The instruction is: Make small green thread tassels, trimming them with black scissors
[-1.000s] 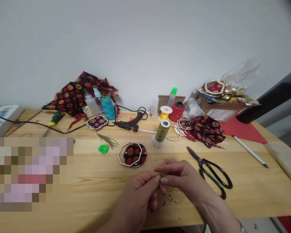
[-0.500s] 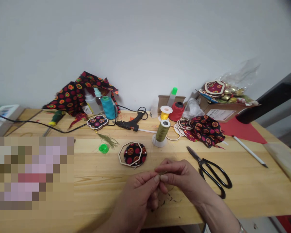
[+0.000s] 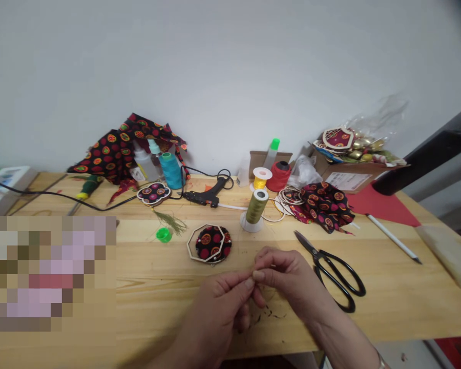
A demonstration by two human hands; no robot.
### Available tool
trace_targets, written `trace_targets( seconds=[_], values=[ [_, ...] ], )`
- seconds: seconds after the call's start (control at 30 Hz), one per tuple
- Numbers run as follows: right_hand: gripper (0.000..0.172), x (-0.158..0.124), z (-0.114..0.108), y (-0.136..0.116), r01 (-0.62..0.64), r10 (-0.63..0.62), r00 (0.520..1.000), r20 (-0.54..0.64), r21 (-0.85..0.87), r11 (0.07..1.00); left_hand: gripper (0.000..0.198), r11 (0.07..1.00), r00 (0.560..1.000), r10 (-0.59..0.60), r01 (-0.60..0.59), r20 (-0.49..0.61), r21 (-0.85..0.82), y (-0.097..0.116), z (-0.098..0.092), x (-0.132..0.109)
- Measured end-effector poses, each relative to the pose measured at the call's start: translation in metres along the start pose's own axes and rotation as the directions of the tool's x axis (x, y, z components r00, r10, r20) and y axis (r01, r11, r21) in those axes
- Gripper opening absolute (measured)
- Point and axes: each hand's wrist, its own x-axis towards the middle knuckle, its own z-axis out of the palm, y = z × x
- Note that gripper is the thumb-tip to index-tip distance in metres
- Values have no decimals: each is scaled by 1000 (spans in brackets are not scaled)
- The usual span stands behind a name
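My left hand and my right hand meet fingertip to fingertip above the front of the table. Both are closed in a pinch, and a thin olive thread, mostly hidden by the fingers, runs between them. Just beyond my hands lies a round piece of dark patterned fabric, overlapped by a pale octagonal frame. A spool of olive thread stands upright behind my right hand. To the right, black-handled scissors lie with their blades nearly together. Dark snippets are scattered below my fingers.
A black glue gun and teal thread cone are at the back. Left of the frame sit a green cap and a tasselled ornament. Crumpled fabric, a white pencil and a cardboard box occupy the right.
My right hand's index finger has curled back slightly and its pinch has tightened against the left fingertips. The olive strand that showed there is now mostly covered. Table items stay put.
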Motion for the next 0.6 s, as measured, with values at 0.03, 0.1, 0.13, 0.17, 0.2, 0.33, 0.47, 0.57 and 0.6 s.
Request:
trace_targets(
  seconds=[0.03,0.1,0.13,0.17,0.2,0.33,0.47,0.57,0.6],
  values=[
    [10,0,1,0,-4,4,1000,-10,9,1000,28,1000,1000,-3,3,4,-1,0,0,0],
    [13,-1,4,0,-29,30,999,-16,48,998,27,999,1000,-4,4,12,-33,1,1,0],
    [15,-1,5,-1,-44,45,999,-9,70,997,27,998,1000,-6,7,21,-65,2,1,-1],
    [17,-2,7,-2,-59,58,998,4,93,994,26,995,1000,-9,12,29,-102,4,2,-1],
    [19,-2,8,-3,-70,69,997,19,107,992,25,989,999,-17,23,38,-146,6,2,-1],
    [20,-3,12,-6,-95,94,995,15,107,990,24,951,997,-56,71,58,-301,11,3,-3],
    [23,-1,12,-7,-139,139,990,13,112,984,21,966,997,-50,62,55,-251,8,1,-3],
    [26,0,11,-7,-154,155,988,-7,71,985,21,987,998,-30,37,47,-155,3,0,0],
    [28,0,11,-7,-157,158,987,-17,56,986,23,993,999,-23,28,45,-117,2,-1,0]
  ],
)
